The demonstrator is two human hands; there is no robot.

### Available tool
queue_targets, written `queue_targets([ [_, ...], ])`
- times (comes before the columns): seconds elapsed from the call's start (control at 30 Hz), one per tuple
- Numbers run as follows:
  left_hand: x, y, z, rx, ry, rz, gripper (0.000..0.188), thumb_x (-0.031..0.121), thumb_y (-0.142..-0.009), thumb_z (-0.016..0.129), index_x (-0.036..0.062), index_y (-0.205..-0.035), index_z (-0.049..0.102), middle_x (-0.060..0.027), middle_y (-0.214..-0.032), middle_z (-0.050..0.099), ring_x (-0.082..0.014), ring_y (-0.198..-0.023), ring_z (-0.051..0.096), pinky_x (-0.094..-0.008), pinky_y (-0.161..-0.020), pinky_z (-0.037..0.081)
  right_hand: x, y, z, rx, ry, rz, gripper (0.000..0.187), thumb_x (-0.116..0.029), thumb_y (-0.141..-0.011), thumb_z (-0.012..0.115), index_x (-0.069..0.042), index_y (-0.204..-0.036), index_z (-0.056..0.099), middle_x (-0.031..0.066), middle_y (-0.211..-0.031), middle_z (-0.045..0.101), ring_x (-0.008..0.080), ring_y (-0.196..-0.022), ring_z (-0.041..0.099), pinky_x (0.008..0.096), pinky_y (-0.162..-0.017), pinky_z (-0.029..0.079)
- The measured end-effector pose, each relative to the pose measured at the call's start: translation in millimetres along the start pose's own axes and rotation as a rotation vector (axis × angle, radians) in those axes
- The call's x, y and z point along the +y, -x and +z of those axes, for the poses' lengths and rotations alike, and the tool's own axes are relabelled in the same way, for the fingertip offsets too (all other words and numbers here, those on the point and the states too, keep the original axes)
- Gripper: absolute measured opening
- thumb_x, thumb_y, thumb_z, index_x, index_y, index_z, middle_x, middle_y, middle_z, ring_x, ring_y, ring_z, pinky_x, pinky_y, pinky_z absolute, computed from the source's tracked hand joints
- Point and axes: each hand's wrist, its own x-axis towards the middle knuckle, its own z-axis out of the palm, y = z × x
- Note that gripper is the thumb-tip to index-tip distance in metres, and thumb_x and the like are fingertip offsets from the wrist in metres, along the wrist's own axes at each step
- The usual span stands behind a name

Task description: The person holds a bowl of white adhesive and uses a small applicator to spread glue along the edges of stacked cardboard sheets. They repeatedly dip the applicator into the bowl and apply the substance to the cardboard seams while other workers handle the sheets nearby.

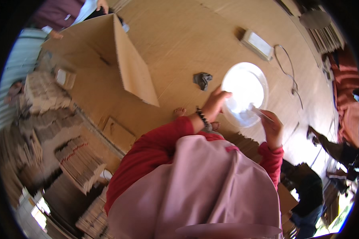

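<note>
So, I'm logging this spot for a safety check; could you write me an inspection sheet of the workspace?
Surface: tan floor, brightly lit on the right.
Job's things: white bowl, contents lost in glare; pale tool dipping into it.
Clutter: dark crumpled scrap and pale oblong box on the floor.
Hands: left hand has its fingers on the bowl's left rim; right hand grips the tool.
Cables: dark cable curving loosely near the box.
Surroundings: large folded cardboard sheet, cardboard stacks, another person at upper left.
</note>
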Motion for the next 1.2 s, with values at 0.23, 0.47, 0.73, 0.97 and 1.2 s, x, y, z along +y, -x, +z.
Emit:
queue_targets([
  [0.23, 45.5, 20.3, -61.6, 0.072, -0.056, 0.085, 0.044, 0.024, -0.085, 0.054, 0.0007, -0.122, 0.048, -0.0094, -0.107, 0.059, -0.0170, -0.096, 0.059, -0.0317, -0.080, 0.049, -32.6, -32.6, 94.7, -0.204, 0.380, -0.366, 0.021, 0.003, -0.075, 0.064, -0.007, -0.093, 0.070, 0.0086, -0.083, 0.068, 0.0245, -0.078, 0.063, 0.0320, -0.071, 0.050],
  [0.47, 54.1, 37.6, -81.2, 0.067, -0.048, 0.094, 0.039, 0.019, -0.085, 0.052, 0.0027, -0.121, 0.050, -0.0068, -0.107, 0.058, -0.0137, -0.097, 0.055, -0.0290, -0.083, 0.045, -28.0, -30.4, 134.2, -0.257, 0.458, -0.336, 0.015, -0.005, -0.074, 0.066, -0.011, -0.087, 0.071, 0.0091, -0.077, 0.067, 0.0254, -0.074, 0.063, 0.0356, -0.068, 0.050],
  [0.73, 36.8, 56.8, -69.4, 0.090, -0.142, 0.018, 0.038, 0.023, -0.086, 0.052, 0.0025, -0.118, 0.052, -0.0075, -0.106, 0.058, -0.0142, -0.098, 0.055, -0.0297, -0.081, 0.046, -11.5, -9.5, 119.1, -0.462, 0.253, -0.121, 0.016, 0.006, -0.079, 0.062, -0.003, -0.091, 0.068, 0.0104, -0.081, 0.067, 0.0177, -0.076, 0.065, 0.0292, -0.069, 0.051],
  [0.97, -7.9, 70.5, -61.5, -0.018, -0.163, -0.097, 0.034, 0.025, -0.087, 0.052, 0.0045, -0.115, 0.053, -0.0058, -0.102, 0.060, -0.0154, -0.096, 0.060, -0.0325, -0.078, 0.051, 17.9, 63.2, 91.7, -0.378, -0.026, 0.054, 0.017, 0.006, -0.083, 0.060, 0.000, -0.097, 0.065, 0.0077, -0.086, 0.068, 0.0142, -0.082, 0.063, 0.0271, -0.075, 0.051],
  [1.2, -57.3, 115.7, -75.9, -0.028, -0.128, -0.091, 0.033, 0.025, -0.088, 0.049, -0.0003, -0.107, 0.057, -0.0085, -0.100, 0.063, -0.0184, -0.093, 0.061, -0.0341, -0.082, 0.049, 80.8, 180.4, 77.5, 0.287, -0.515, 0.192, 0.024, -0.001, -0.085, 0.059, -0.002, -0.109, 0.060, 0.0007, -0.098, 0.063, 0.0083, -0.089, 0.057, 0.0240, -0.080, 0.046],
])
